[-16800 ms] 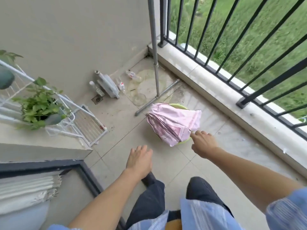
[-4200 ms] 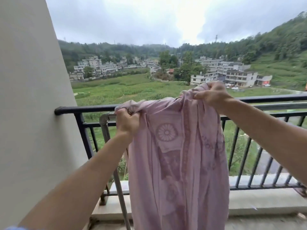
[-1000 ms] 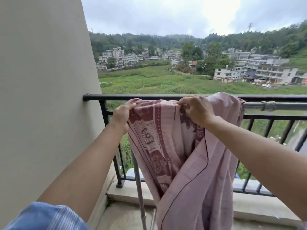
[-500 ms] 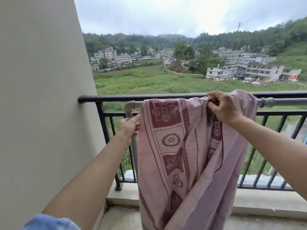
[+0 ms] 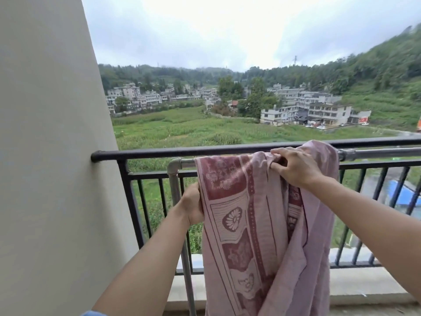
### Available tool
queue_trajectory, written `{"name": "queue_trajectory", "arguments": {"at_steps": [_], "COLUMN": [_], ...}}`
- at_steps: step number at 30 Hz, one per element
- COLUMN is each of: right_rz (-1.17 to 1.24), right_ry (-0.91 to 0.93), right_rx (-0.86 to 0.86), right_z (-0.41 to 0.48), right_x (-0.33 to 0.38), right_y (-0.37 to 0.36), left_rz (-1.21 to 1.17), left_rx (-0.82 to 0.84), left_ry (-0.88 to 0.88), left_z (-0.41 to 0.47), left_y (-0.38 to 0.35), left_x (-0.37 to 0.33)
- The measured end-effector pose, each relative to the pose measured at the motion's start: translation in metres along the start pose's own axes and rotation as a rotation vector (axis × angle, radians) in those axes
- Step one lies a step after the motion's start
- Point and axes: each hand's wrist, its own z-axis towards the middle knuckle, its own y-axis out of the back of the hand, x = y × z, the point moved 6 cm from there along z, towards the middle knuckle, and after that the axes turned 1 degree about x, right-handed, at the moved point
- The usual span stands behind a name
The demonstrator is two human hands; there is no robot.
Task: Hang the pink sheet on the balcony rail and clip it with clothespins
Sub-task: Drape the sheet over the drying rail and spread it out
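The pink sheet (image 5: 257,224), patterned with dark red flowers and bands, is draped over a grey metal pipe rail (image 5: 382,153) just inside the black balcony rail (image 5: 182,148). It hangs down in bunched folds past the frame's bottom. My left hand (image 5: 192,205) grips the sheet's left edge, a little below the pipe. My right hand (image 5: 296,166) pinches a gathered fold at the top, on the pipe. No clothespins are in view.
A beige wall (image 5: 52,156) fills the left side, where the black rail ends. The pipe's elbow and upright leg (image 5: 175,179) stand beside my left hand. A concrete curb (image 5: 364,283) runs under the railing bars. Fields and buildings lie beyond.
My left hand has slid down the sheet's left edge, pulling it flatter. My right hand has stayed on the top fold at the pipe, and more of the red pattern shows.
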Motion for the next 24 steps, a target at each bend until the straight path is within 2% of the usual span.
{"name": "queue_trajectory", "arguments": {"at_steps": [3, 6, 8, 11, 14, 17, 18, 21, 22, 24], "right_rz": [-0.004, -0.039, -0.044, -0.006, 0.094, 0.132, 0.128, 0.118, 0.112, 0.07], "right_ry": [0.004, 0.017, 0.029, 0.087, 0.132, 0.175, 0.192, 0.221, 0.242, 0.314], "right_rx": [-0.02, -0.005, 0.01, 0.007, -0.005, -0.045, -0.065, -0.143, -0.184, -0.28], "right_z": [0.002, 0.006, 0.009, 0.016, 0.023, 0.028, 0.03, 0.036, 0.037, 0.037], "right_x": [0.014, 0.026, 0.03, 0.028, 0.018, 0.015, 0.015, 0.012, 0.013, 0.014], "right_y": [0.002, -0.008, -0.013, -0.011, -0.007, -0.007, -0.009, -0.003, 0.005, 0.024], "left_rz": [-0.059, 0.008, 0.009, -0.054, -0.103, 0.056, 0.186, 0.775, 0.929, 1.067], "left_rx": [0.191, 0.261, 0.246, 0.135, 0.039, -0.18, -0.319, -0.836, -0.941, -1.073], "left_ry": [0.134, 0.149, 0.092, -0.047, -0.092, -0.206, -0.285, -0.591, -0.662, -0.757], "left_z": [-0.004, -0.007, -0.006, -0.003, -0.01, -0.022, -0.028, -0.055, -0.062, -0.068], "left_y": [-0.002, -0.023, -0.039, -0.052, -0.047, -0.028, -0.022, -0.014, -0.02, -0.032], "left_x": [0.024, 0.034, 0.031, 0.02, 0.007, -0.02, -0.035, -0.092, -0.107, -0.126]}}
